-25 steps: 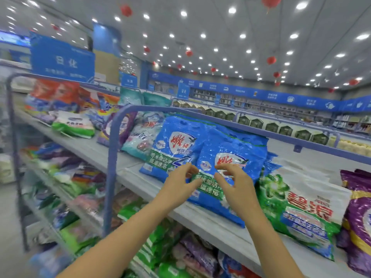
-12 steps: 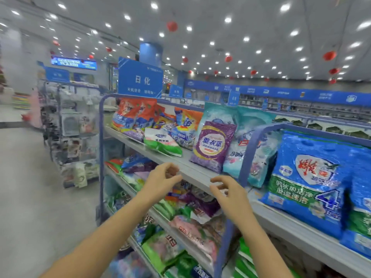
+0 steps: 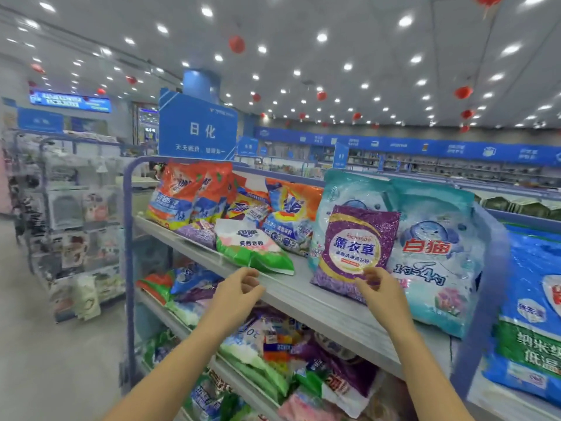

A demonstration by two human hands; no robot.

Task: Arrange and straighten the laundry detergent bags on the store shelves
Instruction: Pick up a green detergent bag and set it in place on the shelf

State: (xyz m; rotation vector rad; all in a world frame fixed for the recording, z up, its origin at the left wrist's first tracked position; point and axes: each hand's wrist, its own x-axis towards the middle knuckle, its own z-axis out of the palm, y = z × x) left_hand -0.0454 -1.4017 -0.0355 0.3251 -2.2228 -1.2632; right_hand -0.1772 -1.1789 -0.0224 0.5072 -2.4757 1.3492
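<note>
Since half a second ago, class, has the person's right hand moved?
Yes. The right hand has risen from the shelf edge to the lower front of the purple bag.

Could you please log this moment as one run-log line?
left hand: empty, by shelf edge | right hand: at purple bag, grip unclear | green-white bag: lying flat

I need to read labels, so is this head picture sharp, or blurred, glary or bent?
Head view: the purple bag is sharp and legible; the left rack is smeared; the teal bag glints under the ceiling spots; the shelf frame bows from the wide lens.
</note>
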